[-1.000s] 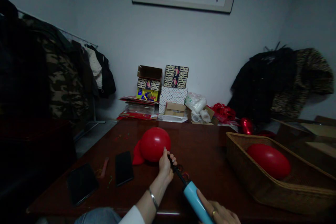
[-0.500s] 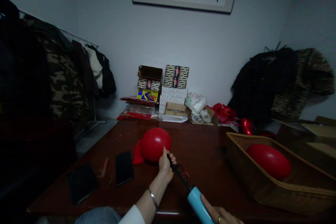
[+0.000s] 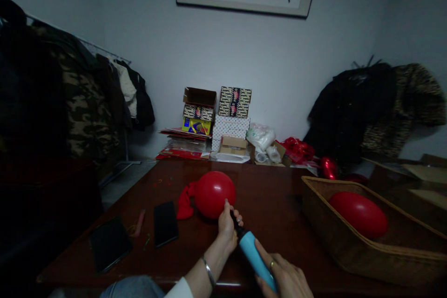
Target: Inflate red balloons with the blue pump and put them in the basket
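Observation:
A round, partly inflated red balloon (image 3: 214,194) hangs just over the table in front of me. My left hand (image 3: 228,223) is closed around the balloon's neck and the black nozzle end of a hand pump; the neck itself is hidden by the fingers. The pump's light-blue barrel (image 3: 256,260) slants down towards me, pushed close up to my left hand. Wrapped round that barrel is my right hand (image 3: 284,277), with a ring on one finger. Behind the balloon, on its left, lies a limp red heap (image 3: 186,202), perhaps uninflated balloons.
On the right stands a wicker basket (image 3: 335,242) with an inflated red balloon (image 3: 358,214) inside. Two dark flat devices, a phone (image 3: 165,223) and a larger tablet-like one (image 3: 110,244), lie left on the brown table (image 3: 272,195). Stacked boxes (image 3: 230,125) stand beyond its far edge.
The blue barrel has slid up towards my left hand, covering the black rod that showed before. My right hand moved up with it; the balloon and left hand shifted slightly right.

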### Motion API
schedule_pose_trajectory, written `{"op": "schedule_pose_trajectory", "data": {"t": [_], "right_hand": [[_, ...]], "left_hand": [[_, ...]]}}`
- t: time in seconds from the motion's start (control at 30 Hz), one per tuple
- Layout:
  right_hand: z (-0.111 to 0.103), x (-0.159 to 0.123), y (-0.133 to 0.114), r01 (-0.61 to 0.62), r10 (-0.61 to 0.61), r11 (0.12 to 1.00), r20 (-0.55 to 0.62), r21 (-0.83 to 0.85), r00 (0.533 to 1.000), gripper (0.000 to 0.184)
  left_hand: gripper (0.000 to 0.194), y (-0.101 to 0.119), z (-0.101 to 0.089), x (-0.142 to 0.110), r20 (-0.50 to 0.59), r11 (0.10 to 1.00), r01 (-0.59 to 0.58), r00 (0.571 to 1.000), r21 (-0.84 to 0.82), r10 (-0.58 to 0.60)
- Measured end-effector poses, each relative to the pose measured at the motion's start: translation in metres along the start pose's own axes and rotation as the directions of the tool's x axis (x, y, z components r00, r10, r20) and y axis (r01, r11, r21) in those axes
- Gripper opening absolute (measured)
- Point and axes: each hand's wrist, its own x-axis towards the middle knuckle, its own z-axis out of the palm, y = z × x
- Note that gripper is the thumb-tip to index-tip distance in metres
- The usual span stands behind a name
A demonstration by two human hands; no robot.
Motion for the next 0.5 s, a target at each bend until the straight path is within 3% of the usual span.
{"op": "schedule_pose_trajectory", "data": {"t": [0.27, 0.5], "right_hand": [[0.0038, 0.0041, -0.0068, -0.005, 0.004, 0.999, -0.019, -0.036, 1.0, 0.056], [0.0076, 0.0026, -0.0028, -0.031, 0.032, 0.999, 0.043, -0.029, 0.999, 0.058]], "left_hand": [[0.046, -0.0007, -0.0005, 0.0006, 0.007, 1.0, -0.012, 1.0, 0.015, 0.011], [0.044, 0.0005, -0.0012, 0.0022, 0.007, 1.0, -0.007, 1.0, 0.013, 0.007]]}}
